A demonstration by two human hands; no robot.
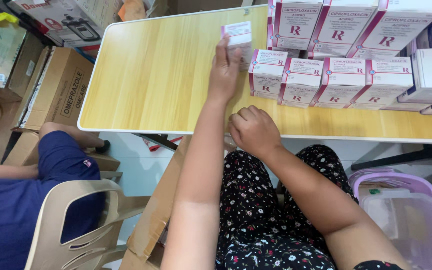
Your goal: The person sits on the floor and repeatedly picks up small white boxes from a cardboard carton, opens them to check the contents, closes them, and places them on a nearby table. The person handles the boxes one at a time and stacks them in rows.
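Nearest, the right hand [253,131] rests curled in a loose fist at the near edge of the table [151,85], holding nothing visible. Farther out, the left hand [224,70] reaches over the table and pinches a small white-and-pink box [238,36], held upright just left of the stacked rows of like boxes [326,77].

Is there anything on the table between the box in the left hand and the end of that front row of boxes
Nothing visible. The left hand holds the small white and pink box just left of the front row of boxes, over bare table. The right hand rests at the table's near edge, clear of that gap.
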